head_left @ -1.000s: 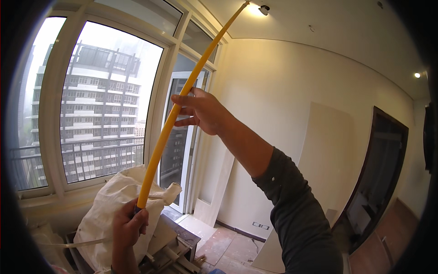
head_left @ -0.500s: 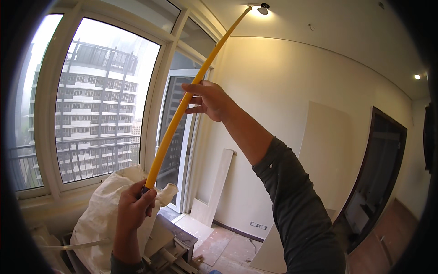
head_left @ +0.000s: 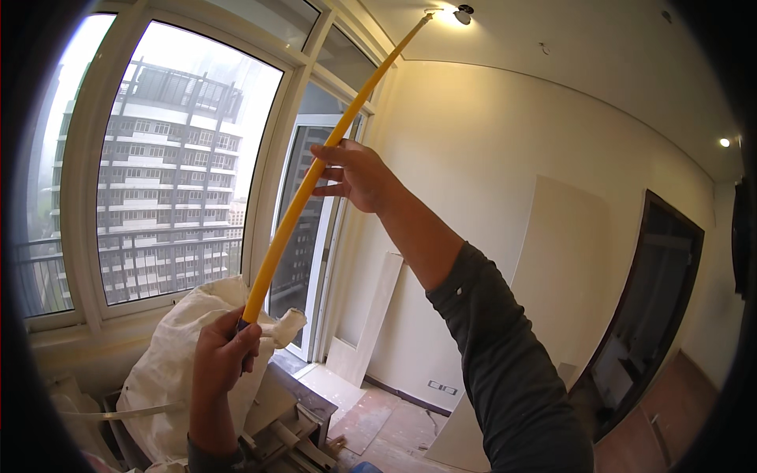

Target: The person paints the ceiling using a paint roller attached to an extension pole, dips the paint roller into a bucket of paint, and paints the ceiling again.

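Observation:
A long yellow pole (head_left: 289,218) rises diagonally to the ceiling, its tip beside a lit ceiling light (head_left: 462,16) with a dark fitting. My left hand (head_left: 221,353) is wrapped round the pole's dark lower end, low at the left. Higher up, my right hand (head_left: 352,177) supports the pole with thumb across it and fingers loosely curled, somewhat apart. A big white sack (head_left: 158,366) stands behind my left hand, below the window.
Windows (head_left: 177,173) and a glazed door (head_left: 288,260) line the left. Pale boards (head_left: 368,307) lean on the far wall (head_left: 465,126). A dark doorway (head_left: 643,292) is at right. Stacked panels and scrap (head_left: 292,426) lie low in front, beside a dusty floor (head_left: 378,422).
The pole's tip has shifted a little right, closer to the dark light fitting. Both hands sit higher in the picture than a second ago, still on the pole.

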Demonstrator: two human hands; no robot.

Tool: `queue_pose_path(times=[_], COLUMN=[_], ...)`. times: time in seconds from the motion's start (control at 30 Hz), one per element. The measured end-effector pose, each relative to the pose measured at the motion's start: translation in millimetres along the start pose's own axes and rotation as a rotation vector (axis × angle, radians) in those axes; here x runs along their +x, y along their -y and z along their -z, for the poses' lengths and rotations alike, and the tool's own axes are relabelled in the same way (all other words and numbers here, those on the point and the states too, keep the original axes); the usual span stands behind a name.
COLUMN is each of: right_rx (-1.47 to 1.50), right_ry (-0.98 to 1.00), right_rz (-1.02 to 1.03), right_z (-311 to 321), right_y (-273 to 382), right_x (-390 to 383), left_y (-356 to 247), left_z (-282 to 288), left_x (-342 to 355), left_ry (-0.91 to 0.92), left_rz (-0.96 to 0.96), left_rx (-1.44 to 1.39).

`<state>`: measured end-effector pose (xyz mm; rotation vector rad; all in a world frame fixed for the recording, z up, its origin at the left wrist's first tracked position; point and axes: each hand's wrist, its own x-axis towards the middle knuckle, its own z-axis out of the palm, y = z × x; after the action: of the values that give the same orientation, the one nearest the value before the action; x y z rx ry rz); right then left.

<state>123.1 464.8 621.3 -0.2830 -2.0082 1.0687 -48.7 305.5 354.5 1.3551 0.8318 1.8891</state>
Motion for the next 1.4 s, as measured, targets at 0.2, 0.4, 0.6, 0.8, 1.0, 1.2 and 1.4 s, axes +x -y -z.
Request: queue_pose_path(times=[0.2,0.4,0.6,0.8,1.0,1.2,1.4], right_rx=[-0.012,-0.05,-0.055,-0.079,-0.058,-0.017,-0.034], right_ry=[-0.107,-0.118,-0.076,-0.116,-0.039,-0.043,-0.033], right_rz=[-0.002,-0.003,0.007,-0.027,-0.003,-0.018,-0.027], right_z=[15.9,30.3,19.8,34.3,19.3,25.7,5.2], right_y=[12.3,18.2,7.3,13.0,-5.5,-19.6,-23.2], right_x=[9.4,5.4,3.9,12.4,-1.4,5.4,4.0], left_y=[-5.5,-6.6,8.9,10.2,33.8,35.1,37.3], left_z=[-15.6,-33.0,-23.0,-33.1,-17.7,-18.4,1.0], left_x=[23.4,24.4,14.1,35.6,18.7,20.6,8.7], left_ry=[0.026,0.026,-0.031,0.013,-0.004,-0.028,-0.065], left_rz=[-0.017,-0.031,-0.055,-0.055,-0.063,-0.064,-0.05], left_rx=[0.03,0.023,0.052,-0.02,0.006,0.035,0.082])
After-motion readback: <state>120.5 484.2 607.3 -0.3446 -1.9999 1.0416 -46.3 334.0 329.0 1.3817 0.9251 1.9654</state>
